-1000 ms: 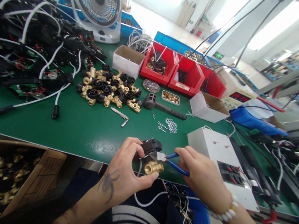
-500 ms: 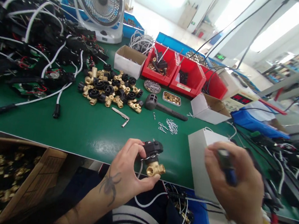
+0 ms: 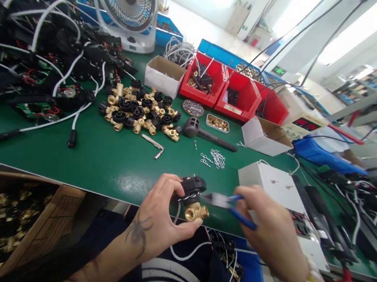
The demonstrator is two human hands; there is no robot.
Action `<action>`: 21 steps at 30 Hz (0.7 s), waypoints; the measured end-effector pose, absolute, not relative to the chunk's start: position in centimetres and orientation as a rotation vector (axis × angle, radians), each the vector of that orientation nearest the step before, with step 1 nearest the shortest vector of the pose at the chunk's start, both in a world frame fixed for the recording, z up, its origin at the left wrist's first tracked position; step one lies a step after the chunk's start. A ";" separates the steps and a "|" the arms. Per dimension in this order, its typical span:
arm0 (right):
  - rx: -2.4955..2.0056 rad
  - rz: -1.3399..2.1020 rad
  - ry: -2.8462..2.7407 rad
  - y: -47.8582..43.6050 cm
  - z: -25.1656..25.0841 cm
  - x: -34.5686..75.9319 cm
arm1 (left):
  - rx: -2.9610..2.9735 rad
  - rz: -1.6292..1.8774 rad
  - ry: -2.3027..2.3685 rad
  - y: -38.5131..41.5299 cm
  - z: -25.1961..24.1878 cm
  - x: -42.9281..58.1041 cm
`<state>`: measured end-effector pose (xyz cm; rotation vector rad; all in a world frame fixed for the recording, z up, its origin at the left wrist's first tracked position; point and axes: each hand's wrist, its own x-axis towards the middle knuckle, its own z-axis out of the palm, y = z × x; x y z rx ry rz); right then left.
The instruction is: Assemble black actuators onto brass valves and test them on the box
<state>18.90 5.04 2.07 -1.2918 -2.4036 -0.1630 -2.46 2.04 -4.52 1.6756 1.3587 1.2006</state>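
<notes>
My left hand (image 3: 163, 214) grips a brass valve (image 3: 197, 212) topped by a black housing (image 3: 194, 185), above the table's front edge. A white cable hangs from it. Fingers are at the housing and the thumb is under the brass body. A thin metal clip shows where black meets brass. In my right hand (image 3: 266, 230) are blue-handled pliers (image 3: 219, 200), their tips pointing left and close to the clip side of the valve; whether they touch it I cannot tell. Farther back on the green table lie loose wire clips (image 3: 218, 159).
Brass fittings with black caps (image 3: 141, 109) are heaped at the middle left, beside a black mallet (image 3: 209, 136) and red bins (image 3: 203, 82). A grey box (image 3: 258, 180) stands near my right hand. Wired black units (image 3: 46, 81) crowd the left. A carton of brass parts (image 3: 42, 220) sits below.
My right hand has moved left and brought the pliers from beside the grey box to the valve. My left hand and the valve have stayed about where they were.
</notes>
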 end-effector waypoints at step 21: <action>-1.274 -0.094 -2.307 5.4 2.0 19.2 | 1.668 1.201 1.368 1.9 -4.4 -2.5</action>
